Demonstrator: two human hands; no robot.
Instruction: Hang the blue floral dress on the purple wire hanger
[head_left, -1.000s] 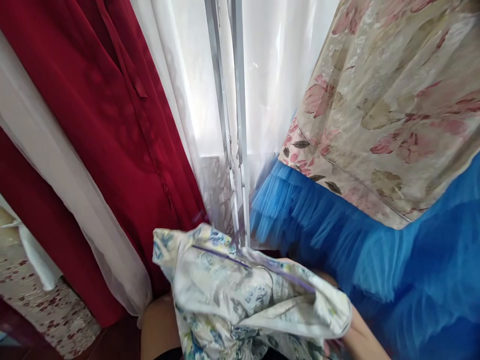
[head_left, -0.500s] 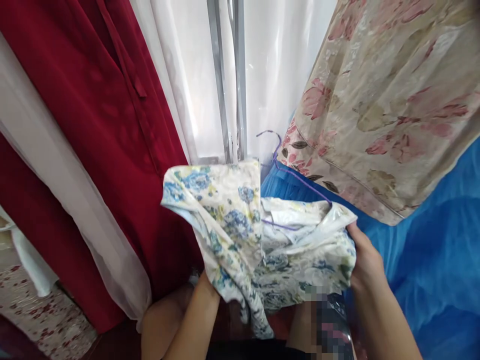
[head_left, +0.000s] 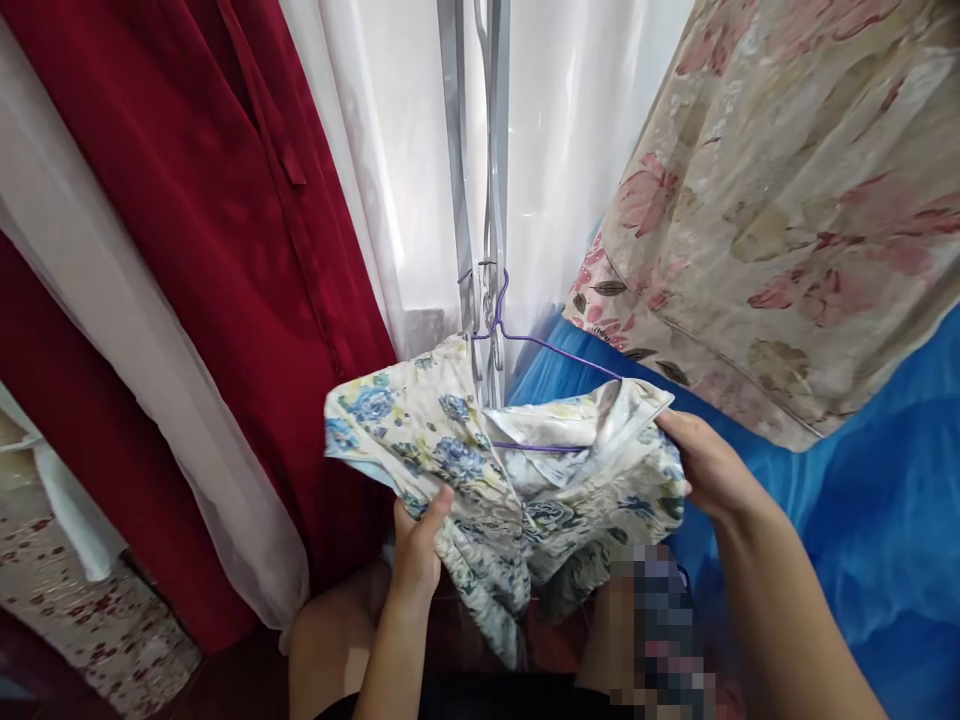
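Note:
A white blouse (head_left: 457, 450) with blue and yellow flowers hangs on a thin purple wire hanger (head_left: 562, 352). The hanger's hook stands up against the grey metal bars behind; whether it is caught on them I cannot tell. My left hand (head_left: 418, 545) is closed on the blouse's left side, thumb lying over the cloth. My right hand (head_left: 709, 465) pinches the right shoulder edge, its fingertips partly hidden behind the fabric. Through the open neckline the hanger's lower bar shows. Below, the cloth droops in folds above my lap.
Grey metal bars (head_left: 495, 140) rise before a white curtain (head_left: 585, 110). Dark red cloth (head_left: 300, 330) hangs on the left beside a pale sheer strip (head_left: 150, 300). To the right hang a beige floral garment (head_left: 787, 220) and bright blue fabric (head_left: 877, 480).
The hanger's hook has moved left, from over the blue cloth to in front of the metal bars. My left hand has come out from behind the blouse, its thumb now on the front.

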